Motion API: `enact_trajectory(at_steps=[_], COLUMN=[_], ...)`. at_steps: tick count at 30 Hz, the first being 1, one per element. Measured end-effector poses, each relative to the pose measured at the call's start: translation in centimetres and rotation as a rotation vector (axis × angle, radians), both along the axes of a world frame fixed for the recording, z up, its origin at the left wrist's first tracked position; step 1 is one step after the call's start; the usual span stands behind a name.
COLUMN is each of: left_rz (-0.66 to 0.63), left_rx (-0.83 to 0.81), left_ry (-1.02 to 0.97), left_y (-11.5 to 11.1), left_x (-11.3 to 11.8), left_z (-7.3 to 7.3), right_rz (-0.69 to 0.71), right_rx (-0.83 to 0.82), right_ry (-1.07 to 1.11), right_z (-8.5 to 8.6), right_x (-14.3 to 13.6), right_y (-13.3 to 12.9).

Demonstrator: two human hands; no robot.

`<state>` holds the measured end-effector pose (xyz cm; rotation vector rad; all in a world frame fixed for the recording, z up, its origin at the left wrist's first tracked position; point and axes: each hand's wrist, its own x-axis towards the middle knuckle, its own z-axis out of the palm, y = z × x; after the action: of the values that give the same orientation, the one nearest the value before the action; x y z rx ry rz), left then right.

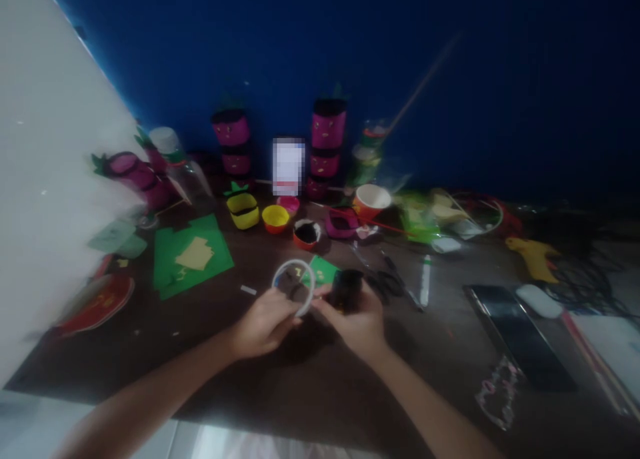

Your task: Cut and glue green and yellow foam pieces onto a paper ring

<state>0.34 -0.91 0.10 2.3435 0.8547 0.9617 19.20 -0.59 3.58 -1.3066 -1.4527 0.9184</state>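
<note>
My left hand is closed on the lower part of a white ring, which looks like a roll of tape standing on edge. Beside it, my right hand is wrapped round a small black rounded object; its exact kind is blurred. The right fingertips come close to the ring's edge, and I cannot tell whether they touch it. Behind the hands lies a small green paper piece with pale bits on it. Black-handled scissors rest just right of the right hand.
Purple face-decorated containers stand along the blue wall around an upright phone. Small cups, including a yellow one, sit in front. Green paper lies left; a white marker, dark phone and yellow glue gun lie right.
</note>
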Motion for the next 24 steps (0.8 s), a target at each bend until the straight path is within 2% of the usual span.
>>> enact_trajectory(at_steps=[16,24], left_rz=[0.012,0.061], left_rx=[-0.02,0.016], left_ry=[-0.021,-0.04], left_y=[-0.13,-0.08], left_x=[0.27,0.08], left_z=[0.01,-0.04], right_rz=[0.054,0.075], right_rx=[-0.033,0.062], right_ry=[0.098,0.083], right_z=[-0.53,-0.62], right_x=[0.1,0.06], right_y=[-0.23,-0.21])
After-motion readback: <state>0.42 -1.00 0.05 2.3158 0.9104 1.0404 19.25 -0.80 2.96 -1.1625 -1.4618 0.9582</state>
